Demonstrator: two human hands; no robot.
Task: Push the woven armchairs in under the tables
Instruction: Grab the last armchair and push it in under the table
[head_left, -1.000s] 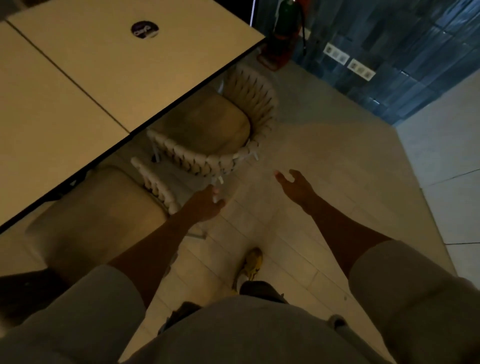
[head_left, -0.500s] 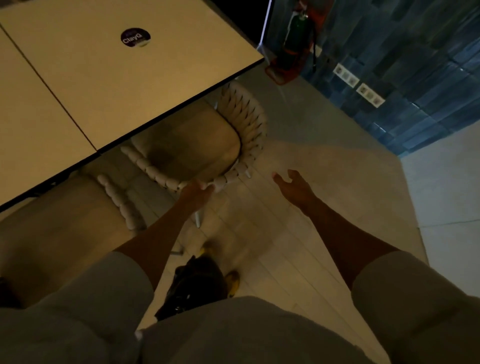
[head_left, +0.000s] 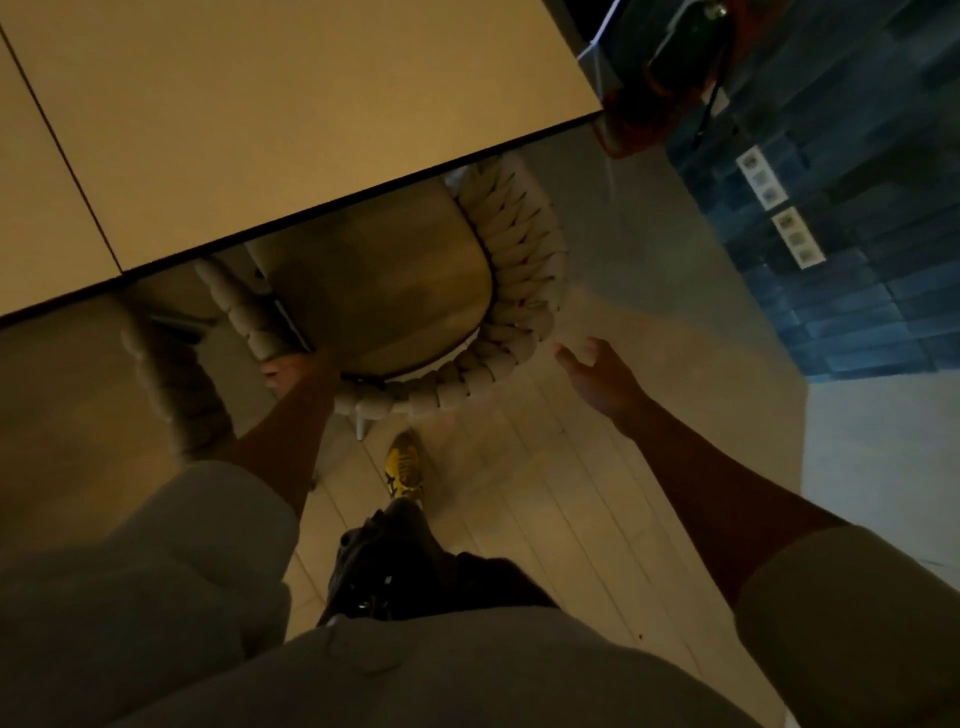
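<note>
- Second woven armchair, at 9 o'clock: blurred, cushion partly beneath the surface, woven rim just beside the left forearm.
- Surface, from 9 to 12 o'clock: pale top with a dark edge and a seam between two slabs at far left.
- Left grip, just left of centre: clenched round the woven rim at the near-left corner of the woven armchair, forearm reaching up from a grey sleeve.
- Woven armchair, at centre toward 12 o'clock: front of the seat cushion hidden under the surface edge, curved back rim out over the floor toward the person, one pale leg showing below the rim.
- Yellow shoe, at 6 o'clock from the armchair: on the pale plank floor, just behind the chair leg.
- Right grip, at 3 o'clock from the armchair: released, fingers spread, fingertips just beside the back rim; contact impossible to tell.
- Red fire-extinguisher stand, at 1 o'clock: against the blue tiled wall.
- Wall sockets, at 2 o'clock: two white plates set in the blue wall.
</note>
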